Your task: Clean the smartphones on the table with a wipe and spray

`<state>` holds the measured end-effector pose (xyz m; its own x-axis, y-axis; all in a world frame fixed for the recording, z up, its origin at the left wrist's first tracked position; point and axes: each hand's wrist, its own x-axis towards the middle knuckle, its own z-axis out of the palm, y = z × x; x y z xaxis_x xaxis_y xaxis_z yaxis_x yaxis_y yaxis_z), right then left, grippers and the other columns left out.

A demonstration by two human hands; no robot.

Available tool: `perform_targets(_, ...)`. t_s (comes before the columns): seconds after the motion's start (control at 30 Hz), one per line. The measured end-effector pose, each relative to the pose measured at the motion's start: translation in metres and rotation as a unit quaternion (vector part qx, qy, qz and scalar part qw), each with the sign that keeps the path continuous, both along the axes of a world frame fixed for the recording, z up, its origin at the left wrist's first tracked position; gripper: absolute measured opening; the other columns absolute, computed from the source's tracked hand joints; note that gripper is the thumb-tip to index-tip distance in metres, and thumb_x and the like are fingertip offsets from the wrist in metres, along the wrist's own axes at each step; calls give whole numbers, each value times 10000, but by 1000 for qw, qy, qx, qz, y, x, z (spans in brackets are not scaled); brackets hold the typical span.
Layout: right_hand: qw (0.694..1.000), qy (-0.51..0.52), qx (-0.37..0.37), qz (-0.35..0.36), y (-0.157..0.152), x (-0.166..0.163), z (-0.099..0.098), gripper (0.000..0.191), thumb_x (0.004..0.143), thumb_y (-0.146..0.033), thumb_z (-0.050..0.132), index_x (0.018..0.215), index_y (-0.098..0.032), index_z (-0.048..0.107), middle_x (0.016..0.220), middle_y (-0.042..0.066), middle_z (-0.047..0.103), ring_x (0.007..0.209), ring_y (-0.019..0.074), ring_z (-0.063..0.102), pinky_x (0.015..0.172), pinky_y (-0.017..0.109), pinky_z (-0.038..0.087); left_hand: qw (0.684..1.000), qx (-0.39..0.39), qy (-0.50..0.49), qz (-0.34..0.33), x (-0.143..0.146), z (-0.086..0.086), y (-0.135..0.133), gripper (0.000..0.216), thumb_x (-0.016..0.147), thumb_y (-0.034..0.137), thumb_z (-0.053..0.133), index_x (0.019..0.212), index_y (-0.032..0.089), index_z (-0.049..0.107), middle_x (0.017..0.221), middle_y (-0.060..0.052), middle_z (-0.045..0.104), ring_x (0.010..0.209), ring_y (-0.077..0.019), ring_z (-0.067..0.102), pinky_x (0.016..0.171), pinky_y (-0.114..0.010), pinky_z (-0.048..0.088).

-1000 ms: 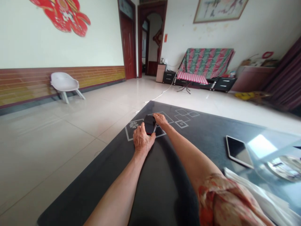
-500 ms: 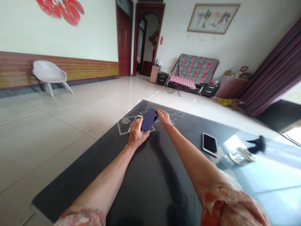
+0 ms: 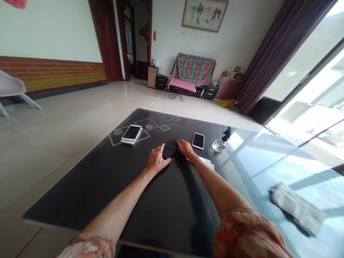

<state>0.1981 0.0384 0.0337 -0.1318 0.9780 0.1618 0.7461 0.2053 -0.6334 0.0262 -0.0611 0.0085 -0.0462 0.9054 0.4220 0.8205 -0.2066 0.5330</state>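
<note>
A dark smartphone (image 3: pixel 170 148) is held between my two hands, low over the black tabletop (image 3: pixel 107 193); whether it touches the surface I cannot tell. My left hand (image 3: pixel 157 158) grips its left side, thumb near the lower edge and fingers along the upper. The fingers of my right hand (image 3: pixel 185 147) pinch its upper right end. To the left, a stack of white phones (image 3: pixel 131 134) lies on the table. Another white phone (image 3: pixel 198 141) lies face up beyond my right hand. White paper or tissue (image 3: pixel 206 162) shows partly behind my right forearm.
A clear spray bottle with a black nozzle (image 3: pixel 220 144) stands to the right. A folded grey cloth (image 3: pixel 298 208) lies near the table's right side, where window light reflects strongly. A white chair (image 3: pixel 12 86) stands at far left, and a striped stand (image 3: pixel 182 85) by the back wall.
My hands have brought the dark phone away from the stack of white phones, nearer to me. The view has turned right, bringing the grey cloth into sight.
</note>
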Motion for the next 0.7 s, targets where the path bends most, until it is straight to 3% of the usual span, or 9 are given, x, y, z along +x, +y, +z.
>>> perform_targets(0.17,999,-10,41,10,-18,53,10,278,873,-202,485,1020,-208,721,1124,54,709,1064,194,642,969,293,453,1000,25,8,-6,21,-3,1,746,675,336,742,1352,156,483,1185,-96,653,1082,-298,581,955,-388,478)
perform_targets(0.27,995,0,97,18,-32,90,6,255,870,-257,499,978,-194,721,1085,73,716,974,208,670,910,317,492,999,38,19,9,25,-8,2,740,683,349,751,1344,142,490,1169,-108,658,1064,-305,586,937,-392,486)
perform_targets(0.37,990,2,115,78,-46,111,-4,231,856,-304,537,960,-187,707,1043,75,715,945,210,674,883,322,506,998,44,29,19,25,-13,3,762,682,381,769,1348,145,484,1149,-114,663,1047,-307,593,920,-392,489)
perform_targets(0.5,976,-49,154,148,-57,112,-17,278,829,-309,602,1072,-192,666,1084,83,689,998,225,647,925,349,489,998,39,43,29,23,-13,4,800,675,424,787,1357,152,470,1129,-126,668,1048,-319,596,894,-397,490)
perform_targets(0.7,966,-104,201,129,-62,100,-30,227,867,-227,555,1058,-230,678,1099,69,681,992,222,619,937,371,467,998,27,56,19,22,-10,3,862,642,449,813,1371,165,451,1135,-128,671,1045,-325,593,901,-408,473)
